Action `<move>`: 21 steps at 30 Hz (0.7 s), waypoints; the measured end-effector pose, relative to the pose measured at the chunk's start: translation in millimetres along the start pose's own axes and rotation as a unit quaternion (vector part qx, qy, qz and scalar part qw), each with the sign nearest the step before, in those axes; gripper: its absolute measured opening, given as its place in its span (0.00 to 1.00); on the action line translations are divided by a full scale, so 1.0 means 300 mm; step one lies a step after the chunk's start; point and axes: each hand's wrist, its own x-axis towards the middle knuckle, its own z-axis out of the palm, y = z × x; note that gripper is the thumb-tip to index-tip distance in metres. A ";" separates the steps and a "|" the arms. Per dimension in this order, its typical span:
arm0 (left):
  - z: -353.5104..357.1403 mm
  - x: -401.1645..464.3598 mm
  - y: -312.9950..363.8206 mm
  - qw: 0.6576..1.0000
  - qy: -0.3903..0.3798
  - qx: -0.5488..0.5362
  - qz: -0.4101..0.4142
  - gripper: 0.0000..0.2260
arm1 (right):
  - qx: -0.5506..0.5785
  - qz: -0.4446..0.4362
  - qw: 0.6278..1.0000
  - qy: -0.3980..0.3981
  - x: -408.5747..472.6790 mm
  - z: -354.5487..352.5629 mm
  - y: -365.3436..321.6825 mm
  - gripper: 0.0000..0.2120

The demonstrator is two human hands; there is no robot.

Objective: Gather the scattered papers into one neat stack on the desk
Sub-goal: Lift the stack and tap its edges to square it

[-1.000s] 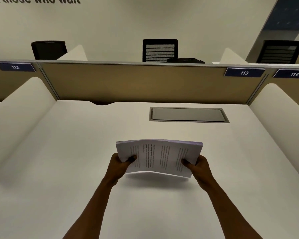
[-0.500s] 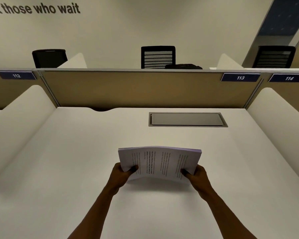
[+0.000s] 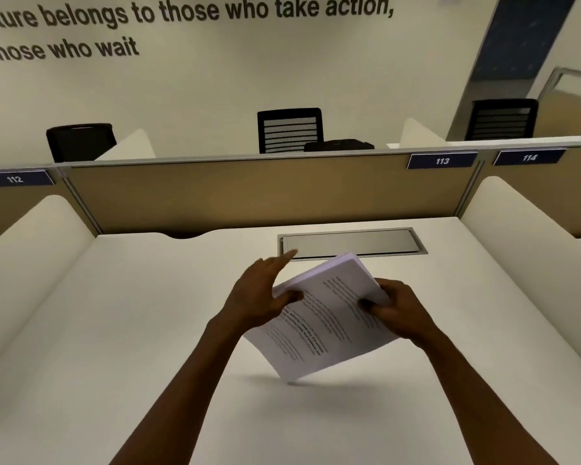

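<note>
Head view — two hands (image 3: 326, 303), one tilted paper stack (image 3: 319, 327)

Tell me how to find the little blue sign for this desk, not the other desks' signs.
Start at the long tan partition wall behind the white desk. Follow its top edge rightward to the corner above the grey metal hatch set in the desktop. The small dark blue sign there reads 113 in white; its neighbours read 112 and 114.

Stack of papers (image 3: 319, 325): white sheets, printed black text in columns on top page. Edges roughly squared. Held tilted, rotated diagonally, lowest corner pointing down at white desk (image 3: 114, 330), shadow beneath; whether the corner touches is unclear.
</note>
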 end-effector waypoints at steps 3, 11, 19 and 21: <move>-0.014 0.019 -0.002 0.994 -0.091 -0.060 -0.009 0.20 | -0.032 -0.012 0.999 -0.022 0.010 -0.036 -0.052 0.14; 0.126 -0.022 0.078 0.978 -0.048 -0.202 -0.017 0.08 | 0.026 0.005 1.000 0.008 -0.089 -0.200 -0.021 0.08; 0.143 0.124 0.203 0.885 0.019 -0.446 -0.130 0.12 | 0.314 0.026 0.940 0.131 -0.123 -0.240 0.111 0.23; 0.157 0.152 0.238 0.857 0.027 -0.493 -0.147 0.12 | 0.325 0.032 0.939 0.110 -0.143 -0.209 0.120 0.23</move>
